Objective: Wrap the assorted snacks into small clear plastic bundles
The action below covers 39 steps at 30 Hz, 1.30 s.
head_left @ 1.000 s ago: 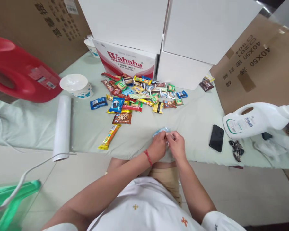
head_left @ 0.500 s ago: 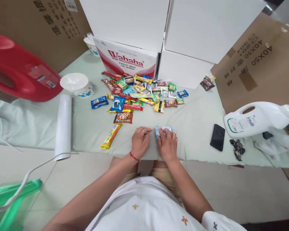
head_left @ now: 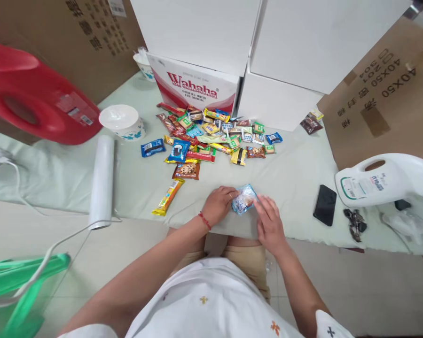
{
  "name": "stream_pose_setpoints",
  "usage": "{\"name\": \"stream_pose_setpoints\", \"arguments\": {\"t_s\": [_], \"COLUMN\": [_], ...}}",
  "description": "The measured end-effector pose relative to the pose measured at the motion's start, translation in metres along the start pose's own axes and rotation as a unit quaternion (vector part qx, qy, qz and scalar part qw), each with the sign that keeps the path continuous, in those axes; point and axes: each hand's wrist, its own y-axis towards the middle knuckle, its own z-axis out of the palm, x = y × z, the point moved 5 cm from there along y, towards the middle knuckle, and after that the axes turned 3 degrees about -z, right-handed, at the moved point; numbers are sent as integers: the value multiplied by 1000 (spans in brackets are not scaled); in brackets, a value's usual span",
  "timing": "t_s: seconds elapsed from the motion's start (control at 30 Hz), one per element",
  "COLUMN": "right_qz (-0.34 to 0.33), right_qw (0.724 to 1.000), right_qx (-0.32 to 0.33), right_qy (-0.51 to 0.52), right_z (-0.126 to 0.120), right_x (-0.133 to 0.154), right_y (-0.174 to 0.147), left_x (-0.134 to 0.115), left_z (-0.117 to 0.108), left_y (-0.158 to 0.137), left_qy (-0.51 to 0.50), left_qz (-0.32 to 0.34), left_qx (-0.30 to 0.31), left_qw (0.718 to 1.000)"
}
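A light blue snack packet (head_left: pixel 244 199) lies on the cloth-covered table in front of me, between my hands. My left hand (head_left: pixel 219 204), with a red string bracelet at the wrist, has its fingers closed at the packet's left edge. To the right, my right hand (head_left: pixel 270 222) is open, fingers stretched out, their tips by the packet's right edge. Farther back lies a pile of wrapped snacks (head_left: pixel 211 136). Left of my hands are a yellow-orange snack bar (head_left: pixel 168 197), a brown cookie packet (head_left: pixel 186 171) and a blue snack packet (head_left: pixel 178 150).
A Wahaha carton (head_left: pixel 193 89) and white boxes stand behind the pile. At left are a paper cup (head_left: pixel 122 122), a white roll (head_left: pixel 103 183) and a red jug (head_left: pixel 38 94). To the right lie a phone (head_left: pixel 325 205), keys (head_left: pixel 355 224) and a white detergent bottle (head_left: pixel 384 180).
My right hand has lifted off the packet and shifted right, its fingers now stretched out. My left hand has moved right to the packet's left edge. The packet is turned and more exposed.
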Motion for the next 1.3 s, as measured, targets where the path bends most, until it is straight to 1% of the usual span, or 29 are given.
{"name": "stream_pose_setpoints", "arguments": {"t_s": [0.1,0.17,0.23,0.3,0.37,0.43,0.47,0.5,0.57,0.6,0.63,0.67,0.7,0.73,0.77,0.83,0.87,0.9,0.93,0.97,1.0,1.07,1.13,1.17,1.2,1.23,1.27,1.3], "right_qz": [-54,-79,-80,-64,-29,44,92,139,215,242,265,288,309,327,343,370,389,412,441,478,516,571,563,563,561,554,538,508], "right_qw": [992,987,989,991,988,976,961,936,875,848,830,819,813,808,805,805,806,812,812,806,796,756,751,747,744,746,757,779], "right_qx": [97,129,123,105,83,26,-17,-62,-122,-131,-130,-126,-121,-113,-97,-41,-7,13,22,13,-29,-176,-232,-247,-269,-282,-283,-277], "right_qy": [-53,-47,-13,47,126,212,262,316,417,453,473,480,479,476,475,463,446,413,380,349,317,265,256,253,243,238,240,244], "right_z": [13,22,24,20,14,7,4,2,6,10,13,15,15,14,10,-3,-13,-26,-42,-60,-82,-132,-164,-173,-176,-173,-162,-146], "right_x": [-13,-15,-15,-13,-12,-16,-19,-23,-26,-26,-25,-25,-27,-32,-40,-66,-85,-109,-135,-162,-190,-239,-272,-282,-288,-290,-287,-279], "right_y": [29,48,61,66,65,60,55,49,35,27,20,11,2,-6,-13,-20,-18,-12,-2,12,30,67,106,120,128,133,133,131], "left_x": [0,-3,-11,-19,-25,-27,-27,-27,-27,-29,-31,-34,-38,-43,-46,-48,-47,-45,-41,-35,-28,-12,1,7,11,16,22,28], "left_z": [2,2,-3,-11,-19,-23,-22,-18,-7,1,8,16,22,27,28,20,12,2,-8,-17,-25,-43,-64,-75,-86,-97,-110,-123], "left_y": [-4,-10,-18,-24,-25,-22,-20,-18,-15,-15,-14,-14,-14,-15,-16,-19,-21,-23,-26,-30,-34,-42,-49,-53,-55,-58,-59,-60], "left_qy": [-8,-42,-83,-117,-152,-219,-274,-336,-457,-501,-531,-547,-552,-544,-522,-444,-399,-360,-332,-316,-310,-306,-296,-289,-280,-271,-258,-242], "left_qz": [-2,20,46,40,-4,-71,-108,-145,-214,-240,-258,-269,-274,-272,-269,-255,-245,-240,-242,-254,-275,-325,-357,-363,-367,-368,-369,-370], "left_qx": [3,-6,-21,-42,-55,-44,-30,-15,8,17,26,39,56,74,82,69,54,41,35,36,39,24,-28,-62,-99,-134,-166,-199], "left_qw": [1000,999,995,991,987,972,955,930,863,831,806,791,786,790,805,856,882,901,911,913,909,894,886,884,882,880,877,875]}}
